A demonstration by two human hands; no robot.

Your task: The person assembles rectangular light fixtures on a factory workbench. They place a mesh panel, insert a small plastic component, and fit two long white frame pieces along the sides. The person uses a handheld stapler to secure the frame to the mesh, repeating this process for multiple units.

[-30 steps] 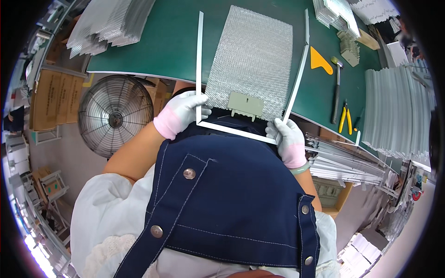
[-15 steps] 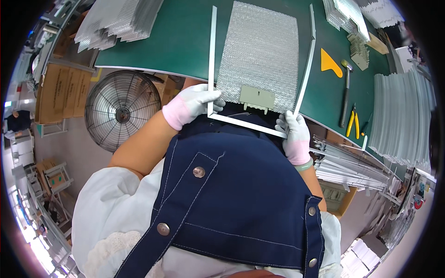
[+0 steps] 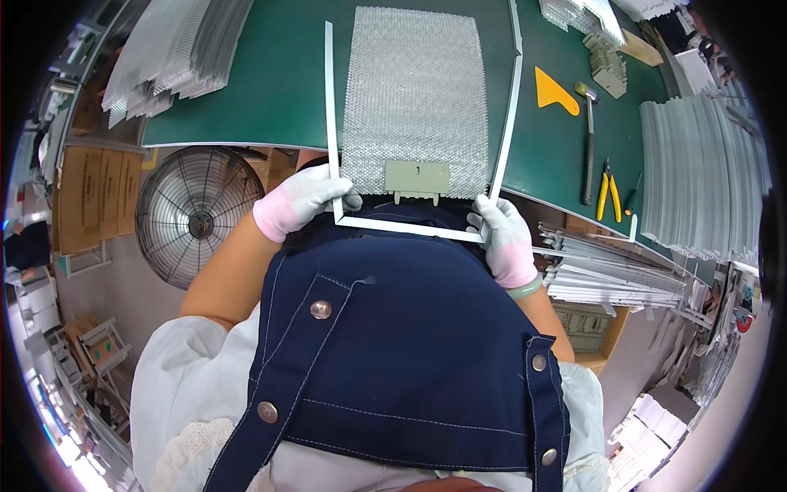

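In white gloves with pink cuffs, my left hand point(image 3: 316, 197) and my right hand point(image 3: 502, 236) grip the two near corners of a white metal frame point(image 3: 410, 228). Its near bar runs across in front of my apron, and both side bars reach away over the table; the right one has a bent joint near its far end. Between the side bars lies a silvery mesh pad point(image 3: 414, 90). A grey-green plastic piece point(image 3: 416, 179) with small prongs sits at the middle of the pad's near edge, touching neither hand.
The green table point(image 3: 270, 66) bears stacked mesh sheets point(image 3: 180, 57) at left. To the right lie a yellow scraper point(image 3: 556, 92), a hammer point(image 3: 589, 143), yellow-handled pliers point(image 3: 609, 193) and many white strips point(image 3: 693, 176). A black fan point(image 3: 199, 217) stands left below the table edge.
The whole scene has shifted left in the picture as the view turned. The frame's near bar lies more level, and the right hand still holds its corner.
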